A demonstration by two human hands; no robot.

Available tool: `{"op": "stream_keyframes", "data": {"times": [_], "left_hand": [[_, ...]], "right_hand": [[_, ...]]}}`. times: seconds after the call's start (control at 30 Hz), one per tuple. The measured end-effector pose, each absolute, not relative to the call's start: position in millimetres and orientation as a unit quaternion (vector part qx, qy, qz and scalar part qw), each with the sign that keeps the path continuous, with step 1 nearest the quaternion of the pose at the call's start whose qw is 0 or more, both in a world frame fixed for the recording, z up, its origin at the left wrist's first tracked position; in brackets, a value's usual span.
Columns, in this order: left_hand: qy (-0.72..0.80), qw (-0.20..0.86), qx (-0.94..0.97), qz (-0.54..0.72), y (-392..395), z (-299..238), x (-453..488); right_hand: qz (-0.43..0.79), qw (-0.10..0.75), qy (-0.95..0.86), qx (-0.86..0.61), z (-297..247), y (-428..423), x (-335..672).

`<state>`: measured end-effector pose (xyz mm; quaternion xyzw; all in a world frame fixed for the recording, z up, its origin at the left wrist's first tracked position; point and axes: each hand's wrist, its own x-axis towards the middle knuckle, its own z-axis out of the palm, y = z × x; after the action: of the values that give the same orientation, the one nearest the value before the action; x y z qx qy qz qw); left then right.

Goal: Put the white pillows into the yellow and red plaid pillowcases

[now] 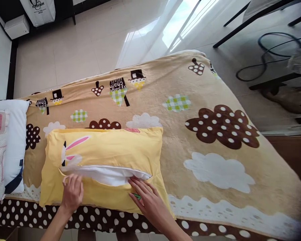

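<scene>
yellow pillowcase [120, 145] mostly hides white pillow [102, 174]

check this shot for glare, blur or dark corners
Head view: bright light glares off the tiled floor; head view: the left hand looks slightly smeared, while the right hand, on the yellow rabbit-print pillowcase, looks crisper; head view: the lower right corner darkens over the beige blanket.
</scene>
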<state>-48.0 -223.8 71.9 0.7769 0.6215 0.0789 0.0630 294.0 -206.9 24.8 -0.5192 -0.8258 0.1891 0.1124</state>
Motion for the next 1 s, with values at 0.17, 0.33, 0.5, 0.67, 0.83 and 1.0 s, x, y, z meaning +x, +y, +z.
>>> {"op": "stream_keyframes", "data": {"times": [0.17, 0.33, 0.5, 0.67, 0.83, 1.0], "left_hand": [[0.491, 0.105, 0.855, 0.132, -191.8, 84.4, -23.6], [0.461, 0.197, 0.862, 0.079, -151.5, 80.8, 16.4], [0.574, 0.209, 0.792, -0.02, -165.4, 61.4, -3.4], [0.629, 0.171, 0.757, -0.043, -198.7, 46.8, -66.6], [0.651, 0.152, 0.742, -0.039, -214.0, 46.2, -87.8], [0.606, 0.103, 0.788, 0.033, -217.6, 71.7, -75.4]], "right_hand": [[0.171, 0.162, -0.773, -0.589, 49.8, -167.9, 278.5], [0.288, 0.129, -0.808, -0.498, 50.7, -153.1, 224.2], [0.298, 0.076, -0.805, -0.508, 26.1, -155.3, 222.9], [0.275, 0.066, -0.789, -0.545, 10.0, -164.5, 272.7], [0.265, 0.064, -0.793, -0.545, 15.1, -173.1, 287.6], [0.241, 0.13, -0.788, -0.551, 51.5, -178.4, 295.1]]}}
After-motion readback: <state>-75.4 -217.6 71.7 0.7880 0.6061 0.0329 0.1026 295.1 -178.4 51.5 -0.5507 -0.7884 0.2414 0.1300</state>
